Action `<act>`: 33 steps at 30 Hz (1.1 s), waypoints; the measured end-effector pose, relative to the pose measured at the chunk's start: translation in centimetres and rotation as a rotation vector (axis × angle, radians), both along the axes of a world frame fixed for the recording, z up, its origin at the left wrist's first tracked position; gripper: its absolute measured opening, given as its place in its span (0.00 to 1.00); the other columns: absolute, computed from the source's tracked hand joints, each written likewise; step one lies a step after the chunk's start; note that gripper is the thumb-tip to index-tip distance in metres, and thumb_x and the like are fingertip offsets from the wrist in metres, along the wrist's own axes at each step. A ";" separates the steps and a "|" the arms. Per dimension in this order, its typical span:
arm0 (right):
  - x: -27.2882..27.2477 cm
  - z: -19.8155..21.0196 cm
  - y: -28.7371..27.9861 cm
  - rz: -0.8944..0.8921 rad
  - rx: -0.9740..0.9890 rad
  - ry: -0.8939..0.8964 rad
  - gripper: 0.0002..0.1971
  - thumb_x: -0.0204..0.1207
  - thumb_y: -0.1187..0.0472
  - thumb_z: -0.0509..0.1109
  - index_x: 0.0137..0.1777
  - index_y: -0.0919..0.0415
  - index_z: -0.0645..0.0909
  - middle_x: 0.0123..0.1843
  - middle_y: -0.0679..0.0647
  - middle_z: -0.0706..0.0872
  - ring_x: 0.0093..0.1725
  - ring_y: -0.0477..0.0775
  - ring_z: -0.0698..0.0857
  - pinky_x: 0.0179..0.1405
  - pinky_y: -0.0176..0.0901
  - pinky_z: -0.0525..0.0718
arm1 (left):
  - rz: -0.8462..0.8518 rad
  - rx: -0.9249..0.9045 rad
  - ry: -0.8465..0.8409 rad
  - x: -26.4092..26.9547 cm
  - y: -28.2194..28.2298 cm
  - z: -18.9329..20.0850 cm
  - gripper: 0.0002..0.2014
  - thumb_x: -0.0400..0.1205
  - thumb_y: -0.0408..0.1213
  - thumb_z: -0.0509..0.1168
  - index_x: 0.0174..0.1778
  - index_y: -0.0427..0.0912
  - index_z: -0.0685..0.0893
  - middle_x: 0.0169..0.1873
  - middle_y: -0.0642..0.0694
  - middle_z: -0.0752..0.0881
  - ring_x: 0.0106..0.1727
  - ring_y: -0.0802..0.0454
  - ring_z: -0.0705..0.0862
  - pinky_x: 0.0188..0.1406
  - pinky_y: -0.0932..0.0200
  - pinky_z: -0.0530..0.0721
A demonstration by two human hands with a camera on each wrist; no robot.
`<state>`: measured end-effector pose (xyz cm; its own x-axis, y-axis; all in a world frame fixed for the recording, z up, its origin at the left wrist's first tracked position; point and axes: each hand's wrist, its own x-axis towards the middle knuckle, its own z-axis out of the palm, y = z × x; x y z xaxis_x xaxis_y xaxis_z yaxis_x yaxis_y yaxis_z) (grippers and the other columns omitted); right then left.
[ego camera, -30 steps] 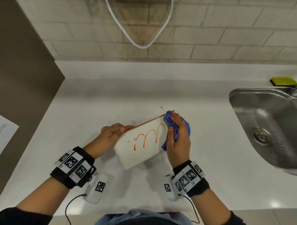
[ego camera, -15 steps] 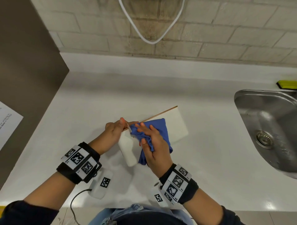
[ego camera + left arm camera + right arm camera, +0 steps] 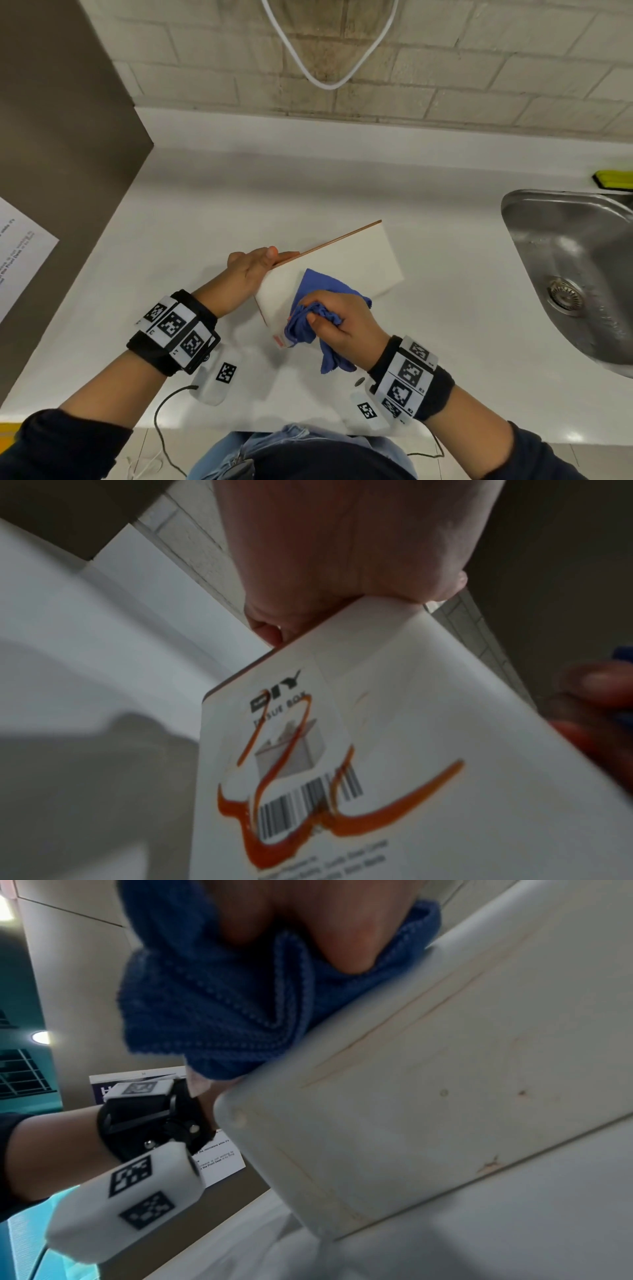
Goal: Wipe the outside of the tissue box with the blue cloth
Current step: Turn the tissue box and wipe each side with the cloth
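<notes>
The white tissue box [image 3: 346, 263] is held tilted just above the white counter, its long face turned up toward me. My left hand [image 3: 255, 270] grips its far left edge, thumb on top. In the left wrist view the box's underside [image 3: 394, 750] carries a label, a barcode and orange smears, below my left hand [image 3: 342, 561]. My right hand [image 3: 337, 325] clutches the bunched blue cloth [image 3: 320, 301] and presses it on the box's near end. The right wrist view shows the cloth [image 3: 222, 1001] against the box's corner [image 3: 428, 1096], under my right hand [image 3: 308, 920].
A steel sink [image 3: 575, 274] lies at the right, with a yellow-green sponge [image 3: 615, 179] behind it. A dark cabinet side [image 3: 61, 154] bearing a paper notice stands at the left. A white cable [image 3: 329, 51] loops down the brick wall.
The box was turned so its orange-smeared face went from up to underneath. My right hand moved the cloth from the box's far right corner across to its near end.
</notes>
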<state>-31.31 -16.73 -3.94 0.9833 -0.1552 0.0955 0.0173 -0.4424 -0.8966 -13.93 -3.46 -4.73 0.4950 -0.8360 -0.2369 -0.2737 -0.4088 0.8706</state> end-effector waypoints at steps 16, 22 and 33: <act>-5.9 3.0 -6.7 -0.592 0.512 -0.179 0.14 0.73 0.45 0.65 0.45 0.54 0.83 0.40 0.48 0.89 0.47 0.53 0.85 0.51 0.46 0.82 | -0.014 0.009 -0.078 0.2 0.3 -0.3 0.31 0.70 0.79 0.42 0.63 0.76 0.76 0.49 0.66 0.83 0.68 0.40 0.74 0.76 0.37 0.66; -3.3 4.1 -5.8 -0.801 0.391 -0.432 0.07 0.77 0.55 0.57 0.48 0.51 0.77 0.42 0.42 0.85 0.44 0.38 0.84 0.46 0.30 0.81 | -0.003 0.016 -0.061 0.9 0.6 0.3 0.30 0.73 0.77 0.41 0.61 0.74 0.79 0.59 0.61 0.85 0.72 0.41 0.72 0.78 0.36 0.63; 2.1 2.1 3.1 -0.105 -0.118 -0.353 0.07 0.77 0.61 0.60 0.49 0.54 0.79 0.43 0.58 0.89 0.48 0.33 0.80 0.56 0.34 0.77 | -0.015 0.008 -0.096 -0.3 0.9 2.0 0.28 0.68 0.80 0.36 0.49 0.85 0.78 0.48 0.80 0.84 0.65 0.48 0.79 0.76 0.42 0.67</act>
<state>-29.17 -13.64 -1.85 0.8660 -0.2208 0.4488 0.2652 -0.5580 -0.7863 -14.21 -2.59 -2.76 0.5033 -0.8416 -0.1960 -0.3616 -0.4112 0.8368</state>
